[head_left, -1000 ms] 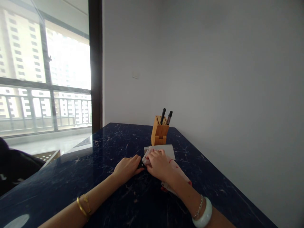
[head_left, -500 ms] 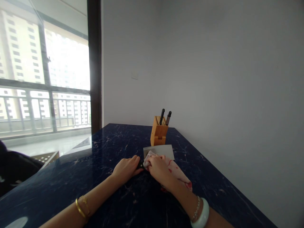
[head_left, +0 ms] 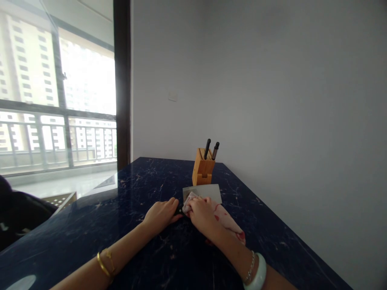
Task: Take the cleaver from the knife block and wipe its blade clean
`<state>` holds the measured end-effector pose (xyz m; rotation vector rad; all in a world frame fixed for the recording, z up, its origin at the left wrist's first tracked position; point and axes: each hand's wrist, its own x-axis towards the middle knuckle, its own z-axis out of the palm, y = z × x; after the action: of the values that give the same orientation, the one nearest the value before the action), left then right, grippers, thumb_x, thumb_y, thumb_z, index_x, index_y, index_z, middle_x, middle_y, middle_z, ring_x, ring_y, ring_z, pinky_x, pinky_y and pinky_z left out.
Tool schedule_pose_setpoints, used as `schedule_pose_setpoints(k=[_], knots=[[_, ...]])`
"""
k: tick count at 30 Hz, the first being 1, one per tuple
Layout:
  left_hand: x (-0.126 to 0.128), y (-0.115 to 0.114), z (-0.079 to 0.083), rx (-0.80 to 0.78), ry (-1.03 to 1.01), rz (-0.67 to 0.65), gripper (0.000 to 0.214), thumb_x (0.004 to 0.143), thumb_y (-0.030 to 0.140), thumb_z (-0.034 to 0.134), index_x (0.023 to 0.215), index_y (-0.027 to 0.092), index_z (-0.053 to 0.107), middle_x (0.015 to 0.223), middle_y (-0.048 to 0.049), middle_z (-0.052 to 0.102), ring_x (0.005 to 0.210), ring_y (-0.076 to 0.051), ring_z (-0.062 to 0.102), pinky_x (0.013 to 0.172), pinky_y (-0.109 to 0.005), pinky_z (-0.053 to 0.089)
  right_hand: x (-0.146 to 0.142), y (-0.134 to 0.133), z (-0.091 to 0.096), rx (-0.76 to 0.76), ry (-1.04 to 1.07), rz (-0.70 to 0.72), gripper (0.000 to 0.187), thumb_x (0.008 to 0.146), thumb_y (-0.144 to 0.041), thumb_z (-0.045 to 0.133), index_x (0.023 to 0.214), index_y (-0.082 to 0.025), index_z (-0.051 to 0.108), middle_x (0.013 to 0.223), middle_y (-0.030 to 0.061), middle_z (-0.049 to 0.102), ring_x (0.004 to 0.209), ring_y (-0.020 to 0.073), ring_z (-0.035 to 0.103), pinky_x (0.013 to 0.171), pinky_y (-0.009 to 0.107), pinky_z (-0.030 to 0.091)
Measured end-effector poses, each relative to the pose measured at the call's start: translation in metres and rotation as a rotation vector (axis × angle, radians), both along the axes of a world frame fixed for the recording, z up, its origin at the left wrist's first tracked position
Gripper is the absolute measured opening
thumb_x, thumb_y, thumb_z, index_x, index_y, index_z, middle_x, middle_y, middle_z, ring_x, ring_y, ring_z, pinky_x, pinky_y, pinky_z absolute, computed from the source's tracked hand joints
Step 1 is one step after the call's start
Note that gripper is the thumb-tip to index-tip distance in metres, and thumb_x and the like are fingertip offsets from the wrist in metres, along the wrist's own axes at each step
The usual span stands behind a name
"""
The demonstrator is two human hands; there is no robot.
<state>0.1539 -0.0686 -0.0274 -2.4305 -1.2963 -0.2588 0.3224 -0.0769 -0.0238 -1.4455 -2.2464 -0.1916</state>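
Note:
A cleaver (head_left: 211, 192) with a broad pale blade lies low over the table, its blade pointing right. My left hand (head_left: 161, 213) is closed around its black handle, of which only a short riveted part shows. Bunched in my right hand (head_left: 202, 211) is a white cloth (head_left: 228, 221) with red marks, pressed against the blade close to the handle. The cloth's loose end trails to the right under my right wrist. My right fingers and the bunched cloth hide the lower part of the blade.
Just behind the blade stands a wooden knife block (head_left: 203, 167) holding two black-handled tools. The dark blue marbled table (head_left: 145, 177) runs back to a grey wall. A dark bag-like object (head_left: 21, 217) sits beyond the table's left edge, near a window.
The view has shifted very slightly. Both hands, the cleaver and the cloth stay in nearly the same places.

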Motion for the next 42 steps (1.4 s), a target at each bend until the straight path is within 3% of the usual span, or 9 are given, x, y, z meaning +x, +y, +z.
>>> schedule_pose_setpoints(k=[14, 19, 33, 42], knots=[[-0.003, 0.003, -0.001, 0.008, 0.015, -0.002, 0.030, 0.087, 0.045, 0.038, 0.092, 0.018, 0.048, 0.086, -0.0042, 0.056, 0.074, -0.021, 0.062, 0.056, -0.027, 0.044, -0.004, -0.005, -0.005, 0.026, -0.019, 0.043, 0.012, 0.076, -0.013, 0.046, 0.078, -0.018, 0.057, 0.088, 0.0041, 0.062, 0.090, 0.0189, 0.051, 0.077, 0.033, 0.026], [-0.002, 0.003, 0.000, 0.007, 0.016, -0.015, 0.031, 0.087, 0.046, 0.036, 0.091, 0.018, 0.048, 0.085, -0.0041, 0.057, 0.074, -0.021, 0.062, 0.056, -0.027, 0.044, -0.001, -0.002, 0.002, 0.047, 0.008, 0.027, 0.014, 0.080, -0.015, 0.043, 0.080, -0.019, 0.056, 0.091, 0.0038, 0.061, 0.092, 0.0182, 0.050, 0.078, 0.033, 0.026], [-0.003, 0.001, 0.003, -0.014, -0.001, -0.014, 0.026, 0.085, 0.042, 0.041, 0.091, 0.018, 0.050, 0.085, -0.0029, 0.058, 0.071, -0.021, 0.062, 0.057, -0.029, 0.045, 0.002, -0.002, 0.001, -0.011, -0.082, 0.039, 0.012, 0.074, -0.017, 0.048, 0.080, -0.019, 0.058, 0.093, 0.0039, 0.061, 0.093, 0.0189, 0.050, 0.076, 0.031, 0.027], [-0.004, -0.001, 0.008, -0.069, -0.044, 0.007, 0.040, 0.080, 0.057, 0.041, 0.093, 0.020, 0.050, 0.090, -0.0039, 0.058, 0.076, -0.023, 0.062, 0.062, -0.030, 0.044, 0.009, 0.000, 0.006, -0.047, -0.123, -0.035, 0.014, 0.075, -0.017, 0.046, 0.082, -0.019, 0.059, 0.093, 0.0039, 0.062, 0.093, 0.0199, 0.050, 0.077, 0.033, 0.026]])
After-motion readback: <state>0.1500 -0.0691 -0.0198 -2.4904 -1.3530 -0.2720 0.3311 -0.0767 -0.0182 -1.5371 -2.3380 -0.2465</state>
